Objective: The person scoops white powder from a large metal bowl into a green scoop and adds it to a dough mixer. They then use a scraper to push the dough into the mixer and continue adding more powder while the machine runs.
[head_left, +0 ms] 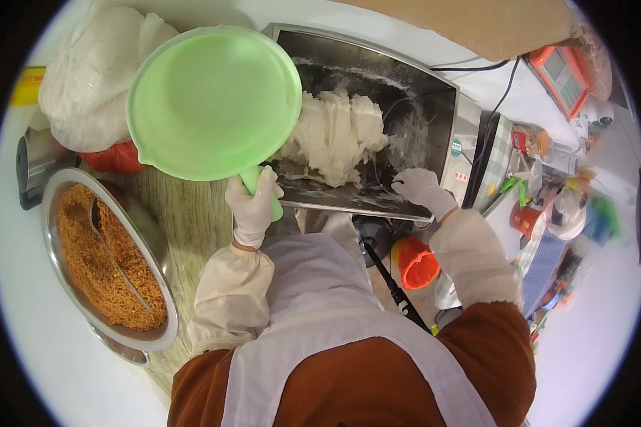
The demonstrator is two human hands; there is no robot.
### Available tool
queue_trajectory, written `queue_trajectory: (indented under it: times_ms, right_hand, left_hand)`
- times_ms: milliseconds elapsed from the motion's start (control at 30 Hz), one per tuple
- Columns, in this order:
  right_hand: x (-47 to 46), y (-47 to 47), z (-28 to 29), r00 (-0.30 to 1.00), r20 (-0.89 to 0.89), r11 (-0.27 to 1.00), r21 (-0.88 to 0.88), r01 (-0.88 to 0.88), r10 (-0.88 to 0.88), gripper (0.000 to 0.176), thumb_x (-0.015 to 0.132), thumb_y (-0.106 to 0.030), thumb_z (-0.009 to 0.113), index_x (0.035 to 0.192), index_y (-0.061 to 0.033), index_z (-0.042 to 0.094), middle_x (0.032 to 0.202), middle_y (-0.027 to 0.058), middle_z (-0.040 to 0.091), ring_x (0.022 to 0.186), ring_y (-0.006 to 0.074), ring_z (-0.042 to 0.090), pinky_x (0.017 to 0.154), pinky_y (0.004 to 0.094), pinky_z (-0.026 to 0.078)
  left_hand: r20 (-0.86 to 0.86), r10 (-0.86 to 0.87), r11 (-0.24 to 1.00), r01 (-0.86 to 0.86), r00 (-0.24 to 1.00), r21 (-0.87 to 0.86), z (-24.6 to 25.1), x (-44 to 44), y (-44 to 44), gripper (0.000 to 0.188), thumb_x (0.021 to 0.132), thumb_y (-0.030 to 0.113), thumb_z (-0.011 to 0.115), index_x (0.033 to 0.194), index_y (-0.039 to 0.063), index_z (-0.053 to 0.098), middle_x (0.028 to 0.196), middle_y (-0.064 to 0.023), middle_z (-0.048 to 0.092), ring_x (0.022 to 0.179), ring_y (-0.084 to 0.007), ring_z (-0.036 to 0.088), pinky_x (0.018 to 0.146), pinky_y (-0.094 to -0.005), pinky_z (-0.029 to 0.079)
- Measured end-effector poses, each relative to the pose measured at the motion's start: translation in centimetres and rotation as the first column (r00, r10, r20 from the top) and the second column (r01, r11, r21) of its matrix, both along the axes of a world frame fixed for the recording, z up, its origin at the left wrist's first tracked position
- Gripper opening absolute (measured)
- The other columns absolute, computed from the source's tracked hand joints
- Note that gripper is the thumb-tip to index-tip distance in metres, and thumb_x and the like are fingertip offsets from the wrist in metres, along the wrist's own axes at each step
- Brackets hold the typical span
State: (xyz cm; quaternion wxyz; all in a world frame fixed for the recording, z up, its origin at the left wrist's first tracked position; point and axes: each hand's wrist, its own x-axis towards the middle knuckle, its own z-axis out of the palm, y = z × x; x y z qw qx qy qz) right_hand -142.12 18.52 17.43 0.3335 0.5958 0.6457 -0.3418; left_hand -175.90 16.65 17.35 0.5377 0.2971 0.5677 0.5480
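Observation:
My gloved left hand (249,211) grips the handle of a light green plastic scoop (213,101). Its wide bowl is tilted toward me and looks empty, covering the left part of a metal dough-mixer trough (422,80). In the trough lies a large white, sticky mass of dough (342,133), partly hidden by the scoop. My gloved right hand (424,191) reaches over the trough's near right corner, right of the dough and apart from it. Its fingers are curled, and whether they hold anything cannot be made out.
On the wood-grain table (195,229) at left stands a steel bowl (172,315) of brown crumbly filling with a spoon (133,285) in it. A filled white plastic bag (93,80) sits behind. An orange scale (561,80) is at far right, an orange-red container (417,264) below the trough.

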Motion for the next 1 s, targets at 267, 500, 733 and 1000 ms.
queue_trajectory:
  times_ms: [267, 500, 733, 1000]
  right_hand:
    - [-1.1, -1.3, -3.9, 0.998, -0.022, 0.999, -0.003, -0.055, 0.054, 0.038, 0.088, -0.042, 0.058, 0.106, -0.0127, 0.072, 0.101, 0.0145, 0.071, 0.096, 0.0349, 0.067, 0.086, 0.0463, 0.052]
    - [-2.7, 0.5, -6.9, 0.991, 0.029, 0.992, -0.014, -0.127, 0.127, 0.038, 0.088, -0.034, 0.055, 0.102, -0.0033, 0.072, 0.104, 0.0188, 0.07, 0.099, 0.0334, 0.068, 0.084, 0.0437, 0.054]
    - [1.0, 3.2, 2.3, 0.998, 0.0, 0.976, 0.212, 0.059, -0.06, 0.034, 0.091, -0.04, 0.054, 0.106, -0.0169, 0.072, 0.095, 0.0138, 0.071, 0.091, 0.036, 0.067, 0.08, 0.0474, 0.053]
    - [-2.6, 1.6, 4.8, 0.993, -0.112, 0.966, 0.26, -0.012, 0.042, 0.031, 0.09, -0.038, 0.054, 0.109, -0.0215, 0.072, 0.095, 0.0153, 0.07, 0.089, 0.035, 0.067, 0.079, 0.0451, 0.053]
  left_hand:
    - [-0.004, 0.009, 0.999, -0.009, 1.0, -0.035, -0.3, -0.1, -0.2, 0.012, 0.089, 0.003, 0.063, 0.098, -0.002, 0.057, 0.077, -0.0078, 0.064, 0.053, -0.0139, 0.061, 0.049, -0.0272, 0.048]
    - [0.005, -0.01, 1.0, 0.011, 1.0, -0.018, -0.7, -0.2, -0.7, 0.015, 0.092, 0.006, 0.062, 0.103, -0.001, 0.056, 0.081, -0.009, 0.063, 0.056, -0.0139, 0.058, 0.05, -0.0259, 0.047]
    - [-0.002, -0.023, 1.0, 0.023, 1.0, -0.019, -0.5, -0.2, -0.3, 0.015, 0.092, 0.006, 0.062, 0.104, -0.002, 0.055, 0.082, -0.0093, 0.063, 0.055, -0.0143, 0.059, 0.05, -0.0266, 0.048]
    - [-0.016, -0.018, 1.0, 0.017, 1.0, -0.002, -0.3, -0.3, -0.3, 0.012, 0.09, 0.005, 0.064, 0.097, -0.002, 0.058, 0.076, -0.0069, 0.065, 0.055, -0.0123, 0.061, 0.05, -0.0266, 0.048]
